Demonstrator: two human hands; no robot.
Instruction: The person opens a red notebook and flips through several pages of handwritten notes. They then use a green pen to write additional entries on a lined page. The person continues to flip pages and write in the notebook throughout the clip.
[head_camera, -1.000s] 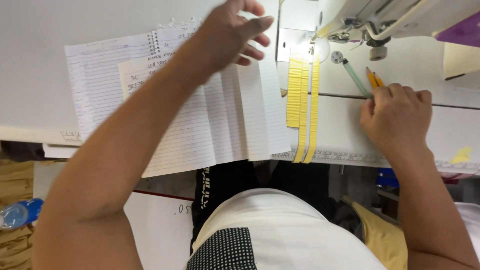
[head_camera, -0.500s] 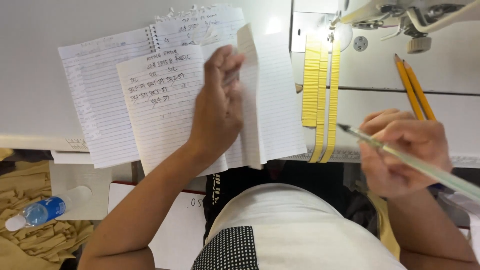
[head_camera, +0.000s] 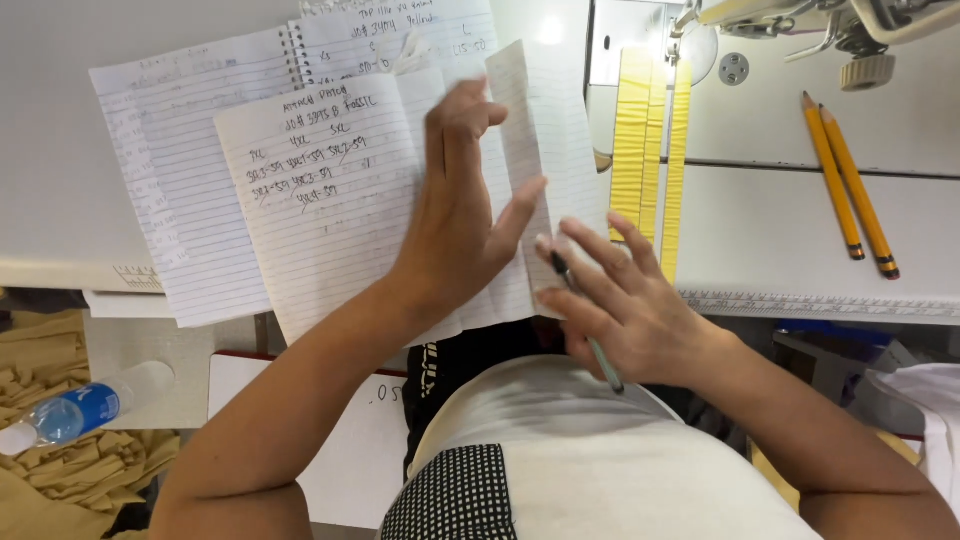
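Observation:
A spiral notebook with lined, handwritten pages lies open on the white table. My left hand rests flat on its pages, fingers spread, with the thumb against a page that stands up on edge. My right hand is at the notebook's lower right corner, its fingertips touching that page's bottom edge. A green pen runs between its fingers, tip pointing toward my body.
Folded yellow strips lie right of the notebook below a sewing machine head. Two yellow pencils lie further right. A plastic bottle rests on tan fabric at the lower left.
My right hand brought the pen from the right side over to the notebook's corner. My left hand shifted from gripping pages to lying flat, with one page now standing up.

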